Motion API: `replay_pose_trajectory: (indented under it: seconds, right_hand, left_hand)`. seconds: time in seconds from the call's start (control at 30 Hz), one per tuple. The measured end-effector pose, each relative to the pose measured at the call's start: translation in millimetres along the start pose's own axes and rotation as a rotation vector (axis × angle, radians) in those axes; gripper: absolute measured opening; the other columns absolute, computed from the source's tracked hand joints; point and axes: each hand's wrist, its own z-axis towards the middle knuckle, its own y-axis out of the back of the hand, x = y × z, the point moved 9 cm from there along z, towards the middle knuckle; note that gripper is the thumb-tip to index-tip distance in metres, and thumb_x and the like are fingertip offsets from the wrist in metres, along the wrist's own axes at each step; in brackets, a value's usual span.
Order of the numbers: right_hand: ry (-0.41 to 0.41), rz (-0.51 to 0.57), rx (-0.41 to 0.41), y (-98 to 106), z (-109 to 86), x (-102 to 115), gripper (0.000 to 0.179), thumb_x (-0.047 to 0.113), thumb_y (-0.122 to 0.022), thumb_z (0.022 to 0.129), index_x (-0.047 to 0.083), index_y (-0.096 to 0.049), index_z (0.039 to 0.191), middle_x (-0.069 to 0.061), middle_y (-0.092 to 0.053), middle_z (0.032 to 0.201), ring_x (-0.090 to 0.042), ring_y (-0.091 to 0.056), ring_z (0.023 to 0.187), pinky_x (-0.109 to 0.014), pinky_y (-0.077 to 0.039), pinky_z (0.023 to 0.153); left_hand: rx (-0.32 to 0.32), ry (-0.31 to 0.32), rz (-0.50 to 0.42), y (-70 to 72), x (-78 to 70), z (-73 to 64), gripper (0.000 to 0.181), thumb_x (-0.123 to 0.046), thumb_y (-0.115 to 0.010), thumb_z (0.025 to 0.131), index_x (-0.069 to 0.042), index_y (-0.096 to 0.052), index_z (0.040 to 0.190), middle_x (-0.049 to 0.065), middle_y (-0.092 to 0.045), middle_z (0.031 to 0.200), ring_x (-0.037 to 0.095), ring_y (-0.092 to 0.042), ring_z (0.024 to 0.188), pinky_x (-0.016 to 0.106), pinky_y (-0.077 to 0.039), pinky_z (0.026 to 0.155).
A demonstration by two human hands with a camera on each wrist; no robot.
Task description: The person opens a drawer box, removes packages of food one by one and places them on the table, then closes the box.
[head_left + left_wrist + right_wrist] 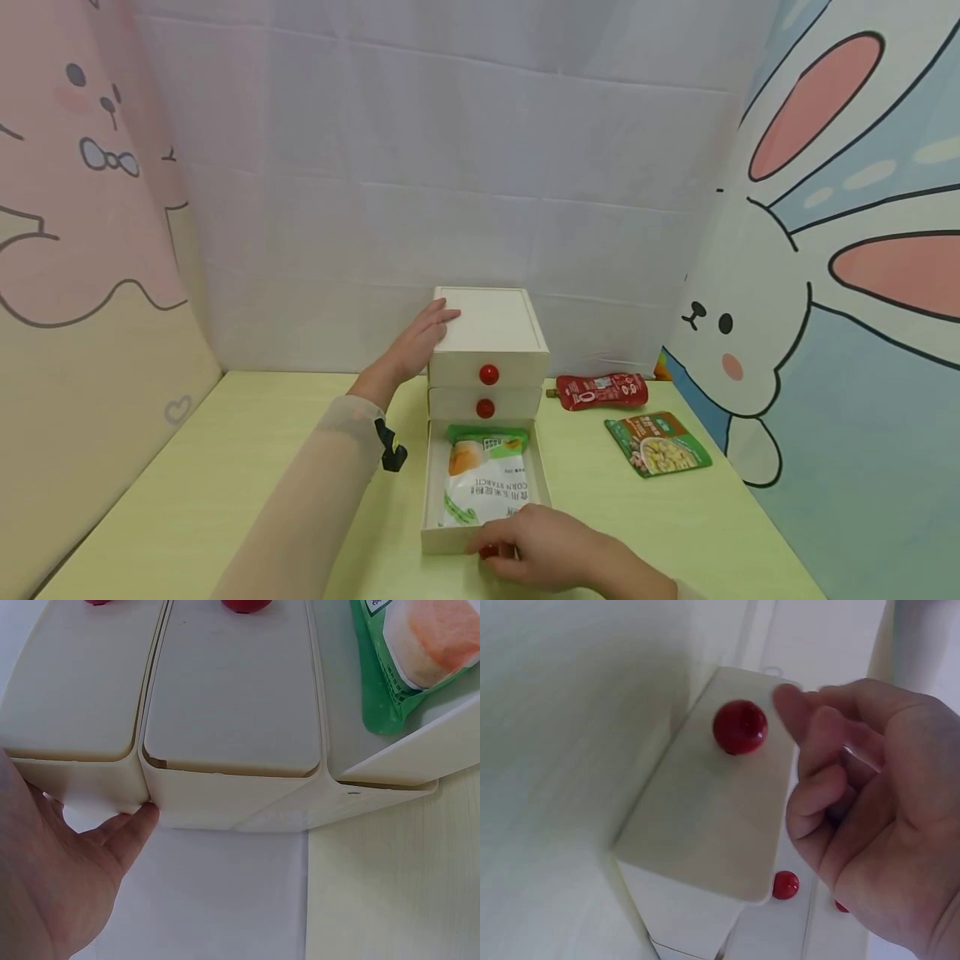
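Note:
A small white drawer cabinet (pixel 491 321) stands against the back cloth, its bottom drawer (pixel 448 542) pulled out. Inside that drawer lies a white and green bag of corn starch (pixel 487 483). My left hand (pixel 420 337) rests against the upper left side of the cabinet, fingers over its top edge. The left wrist view shows this hand (pixel 67 862) touching the side of the top drawer section. At the front of the open drawer is my right hand (pixel 547 546), close to the red knob (pixel 739 727). In the right wrist view its loosely bent fingers are apart from the knob.
Right of the cabinet lies a red spouted pouch (pixel 602 391). Nearer to me is a green and brown food packet (pixel 660 444). Both rest on the pale green table (pixel 300 467). Two more red knobs mark the upper drawers. Cartoon-printed panels stand at both sides.

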Motion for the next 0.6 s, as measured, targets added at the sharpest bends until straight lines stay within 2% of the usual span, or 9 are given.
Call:
replay_pose_trajectory:
  seconds: [0.07,0.17,0.3,0.4,0.5,0.6]
  right_hand:
    - [-0.004,0.019,-0.063,12.3,-0.1,1.2,0.019,0.026,-0.068,0.11,0.025,-0.08,0.124,0.024,-0.065,0.086,0.009,-0.051,0.072,-0.014,-0.048,0.067]
    - [-0.067,0.025,-0.163,31.2,0.1,-4.2,0.018,0.027,-0.069,0.109,0.023,-0.079,0.123,0.021,-0.067,0.086,0.005,-0.054,0.073,-0.018,-0.049,0.068]
    - [-0.187,-0.065,-0.263,49.2,0.4,-20.3,0.022,0.025,-0.071,0.106,0.019,-0.077,0.126,0.012,-0.073,0.099,-0.005,-0.063,0.087,-0.031,-0.058,0.08]
    - [-0.297,-0.089,-0.286,53.1,0.7,-34.4,0.028,0.025,-0.073,0.104,0.015,-0.075,0.13,0.001,-0.077,0.112,-0.016,-0.07,0.101,-0.045,-0.063,0.09]
    - [-0.406,-0.062,-0.278,51.5,1.1,-46.1,0.037,0.025,-0.076,0.101,0.011,-0.073,0.134,-0.01,-0.077,0.125,-0.027,-0.073,0.112,-0.057,-0.062,0.099]
    - [-0.473,-0.066,-0.265,48.9,2.9,-53.2,0.043,0.025,-0.078,0.097,0.009,-0.071,0.136,-0.014,-0.077,0.128,-0.031,-0.072,0.115,-0.06,-0.059,0.103]
  left_hand:
    - [0.0,0.001,-0.005,-0.2,0.4,0.1,0.057,-0.032,-0.027,0.118,-0.015,-0.043,0.169,0.002,-0.007,0.188,0.034,-0.004,0.174,0.067,-0.009,0.137]
    - [-0.004,0.006,-0.005,-0.5,1.7,0.6,0.057,-0.032,-0.027,0.118,-0.016,-0.044,0.169,0.001,-0.008,0.187,0.033,-0.004,0.174,0.067,-0.009,0.137]
    - [-0.009,0.011,-0.008,-0.7,2.5,0.7,0.057,-0.032,-0.027,0.117,-0.016,-0.044,0.169,0.001,-0.008,0.187,0.032,-0.004,0.174,0.067,-0.008,0.137]
    - [-0.01,0.015,-0.009,-0.8,2.2,0.3,0.057,-0.032,-0.027,0.117,-0.016,-0.044,0.169,0.001,-0.009,0.187,0.032,-0.004,0.174,0.067,-0.008,0.137]
    - [-0.006,0.016,-0.005,-0.8,1.2,0.0,0.057,-0.032,-0.027,0.118,-0.015,-0.044,0.169,0.001,-0.008,0.187,0.032,-0.004,0.174,0.067,-0.008,0.137]
    - [-0.006,0.014,-0.003,0.0,0.3,-0.3,0.057,-0.031,-0.026,0.118,-0.015,-0.043,0.17,0.002,-0.008,0.187,0.032,-0.004,0.174,0.067,-0.008,0.137]
